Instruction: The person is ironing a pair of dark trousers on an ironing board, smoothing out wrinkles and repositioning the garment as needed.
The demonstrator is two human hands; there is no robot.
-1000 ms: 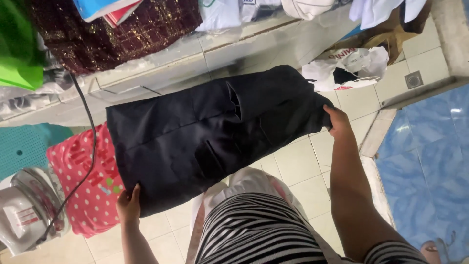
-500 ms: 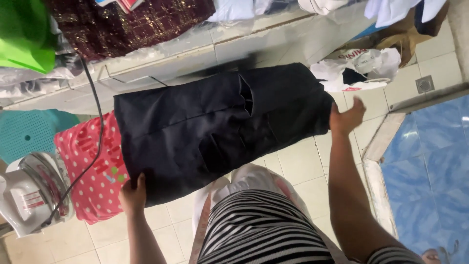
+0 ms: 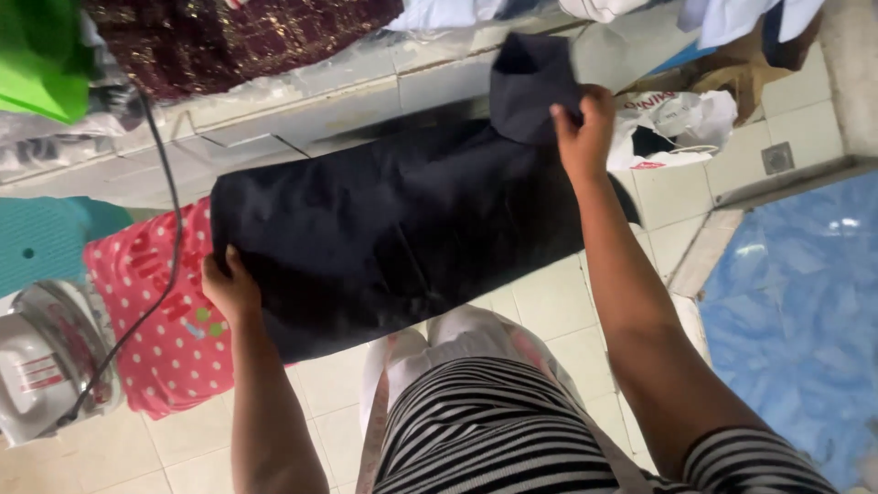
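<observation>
dark garment [image 3: 393, 220] between left hand [image 3: 229, 288] and right hand [image 3: 581, 128]

Cream tiled floor [image 3: 320, 380] beside blue tarp [image 3: 805, 311].

A person holds a dark cloth [image 3: 393, 220] with both hands. The left hand [image 3: 230, 285] grips its near edge. The right hand [image 3: 581, 128] lifts a far corner up. A pink dotted cloth [image 3: 155, 311] lies beside it, with a black cord [image 3: 165, 229] over it and an iron [image 3: 41, 352] nearby.
</observation>
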